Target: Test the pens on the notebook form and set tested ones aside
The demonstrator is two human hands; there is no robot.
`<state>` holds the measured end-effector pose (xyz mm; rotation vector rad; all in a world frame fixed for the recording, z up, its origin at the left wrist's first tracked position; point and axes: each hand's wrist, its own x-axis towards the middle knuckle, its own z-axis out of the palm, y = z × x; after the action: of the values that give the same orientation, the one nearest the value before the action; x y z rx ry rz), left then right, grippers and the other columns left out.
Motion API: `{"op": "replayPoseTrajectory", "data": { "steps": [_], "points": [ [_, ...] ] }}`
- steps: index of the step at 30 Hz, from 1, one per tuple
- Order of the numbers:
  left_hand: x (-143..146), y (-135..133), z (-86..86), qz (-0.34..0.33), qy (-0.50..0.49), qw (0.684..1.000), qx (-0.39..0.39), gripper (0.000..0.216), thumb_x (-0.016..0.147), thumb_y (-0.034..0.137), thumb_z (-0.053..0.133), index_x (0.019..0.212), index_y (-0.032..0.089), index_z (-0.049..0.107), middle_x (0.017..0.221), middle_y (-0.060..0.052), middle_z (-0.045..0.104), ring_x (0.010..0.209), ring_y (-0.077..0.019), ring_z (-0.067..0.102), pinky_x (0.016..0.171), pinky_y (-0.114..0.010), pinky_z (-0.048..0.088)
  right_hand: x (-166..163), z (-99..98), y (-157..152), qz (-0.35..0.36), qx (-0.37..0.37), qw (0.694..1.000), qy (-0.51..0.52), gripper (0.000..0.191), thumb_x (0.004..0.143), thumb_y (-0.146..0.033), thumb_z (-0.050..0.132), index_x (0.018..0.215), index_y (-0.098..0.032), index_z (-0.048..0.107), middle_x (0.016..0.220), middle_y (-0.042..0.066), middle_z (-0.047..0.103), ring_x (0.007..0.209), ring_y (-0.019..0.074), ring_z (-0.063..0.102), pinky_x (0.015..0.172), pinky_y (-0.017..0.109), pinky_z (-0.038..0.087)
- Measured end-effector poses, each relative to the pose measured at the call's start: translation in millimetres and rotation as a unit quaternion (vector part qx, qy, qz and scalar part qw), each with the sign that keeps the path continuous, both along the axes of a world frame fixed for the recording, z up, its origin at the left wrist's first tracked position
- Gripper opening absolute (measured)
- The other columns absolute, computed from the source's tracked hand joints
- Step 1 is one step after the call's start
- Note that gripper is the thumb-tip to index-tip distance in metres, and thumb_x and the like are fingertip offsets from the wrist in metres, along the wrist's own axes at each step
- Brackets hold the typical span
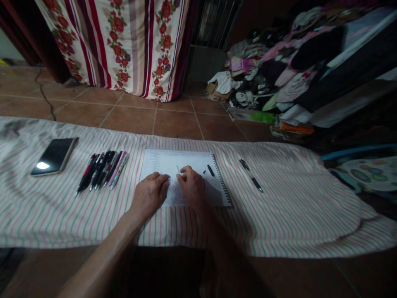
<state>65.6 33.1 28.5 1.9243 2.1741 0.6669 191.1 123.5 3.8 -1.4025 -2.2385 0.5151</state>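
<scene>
Both of my hands rest on an open spiral notebook that lies on a striped cloth. My left hand is curled, its fingertips pinching a small bluish part. My right hand is also curled, pinching a thin pen piece that points up toward the page. The two hands nearly touch at the fingertips. A short black pen part and a tiny dark bit lie loose on the page to the right of my right hand.
Several pens lie in a row left of the notebook, with a phone farther left. A single black pen lies to the right. Beyond are tiled floor, a floral curtain and a heap of clothes.
</scene>
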Motion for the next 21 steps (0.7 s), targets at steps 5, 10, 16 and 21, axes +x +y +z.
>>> {"op": "replayPoseTrajectory", "data": {
  "steps": [5, 10, 16, 21],
  "points": [
    [-4, 5, -3.7, 0.011, 0.008, 1.0, 0.021, 0.027, 0.088, 0.027, 0.041, 0.102, 0.019, 0.064, 0.087, -0.005, 0.061, 0.081, -0.0165, 0.059, 0.072, -0.027, 0.047, 0, -0.7, -3, 0.007, 0.035, 0.999, 0.001, 0.014, 0.081, -0.025, 0.05, 0.089, -0.017, 0.059, 0.076, 0.004, 0.066, 0.072, 0.0169, 0.06, 0.067, 0.026, 0.04],
    [-9, 8, -6.3, 0.024, 0.008, 1.0, 0.013, 0.026, 0.088, 0.026, 0.042, 0.1, 0.02, 0.064, 0.087, -0.005, 0.06, 0.082, -0.0162, 0.058, 0.074, -0.028, 0.047, 0, 0.4, -4, 0.027, 0.016, 0.999, -0.01, 0.015, 0.08, -0.025, 0.052, 0.091, -0.018, 0.058, 0.077, 0.004, 0.065, 0.075, 0.0174, 0.059, 0.069, 0.026, 0.04],
    [-11, 7, -8.0, 0.015, 0.025, 0.999, 0.016, 0.026, 0.087, 0.024, 0.044, 0.1, 0.019, 0.066, 0.086, -0.007, 0.059, 0.084, -0.018, 0.055, 0.075, -0.03, 0.047, -1, 2.4, -4, 0.019, 0.005, 1.0, -0.001, 0.012, 0.079, -0.025, 0.054, 0.087, -0.018, 0.059, 0.076, 0.004, 0.065, 0.073, 0.0175, 0.06, 0.068, 0.027, 0.041],
    [-13, 8, -10.2, -0.008, 0.023, 0.999, 0.026, 0.026, 0.087, 0.022, 0.044, 0.1, 0.018, 0.066, 0.088, -0.007, 0.063, 0.086, -0.0195, 0.053, 0.078, -0.033, 0.046, 0, 9.4, -6, 0.029, -0.019, 0.999, 0.001, 0.009, 0.081, -0.023, 0.053, 0.082, -0.017, 0.06, 0.079, 0.006, 0.068, 0.075, 0.0179, 0.063, 0.07, 0.027, 0.043]
  ]
}}
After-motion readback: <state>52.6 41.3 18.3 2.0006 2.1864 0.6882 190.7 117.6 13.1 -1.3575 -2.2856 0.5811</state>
